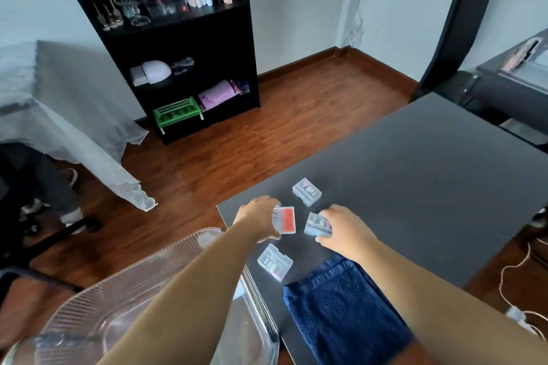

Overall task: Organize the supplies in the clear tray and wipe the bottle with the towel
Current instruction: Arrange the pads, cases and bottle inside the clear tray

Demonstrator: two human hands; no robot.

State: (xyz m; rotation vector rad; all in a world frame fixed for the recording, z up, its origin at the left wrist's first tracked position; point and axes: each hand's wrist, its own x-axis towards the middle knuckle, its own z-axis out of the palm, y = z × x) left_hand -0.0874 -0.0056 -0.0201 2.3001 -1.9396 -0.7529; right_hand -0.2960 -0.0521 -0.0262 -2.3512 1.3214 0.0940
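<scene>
My left hand [258, 216] is closed around the left edge of a small clear case with a red insert [284, 220], thumb at its near corner and fingers at its far corner, the case lying flat on the dark tabletop [415, 175]. My right hand [345, 230] grips a second clear case [317, 224], fingers curled over its near and right sides; that case sits just at 3 o'clock from the red one, apart from it.

Two more clear cases lie free on the tabletop: one [307, 191] at 1 o'clock from the red case, well beyond my fingers, and one [275, 261] at 6 o'clock from it, near the tabletop's left edge and under no hand.

The folded blue towel [341, 311] lies on the tabletop at 5 o'clock from the cases, my right forearm crossing over its far right corner. The clear tray [124, 293], ribbed along its rim, sits off the tabletop's left edge at 7 o'clock from the cases, partly beneath my left forearm. I can't make out what it holds, and I see no bottle.
</scene>
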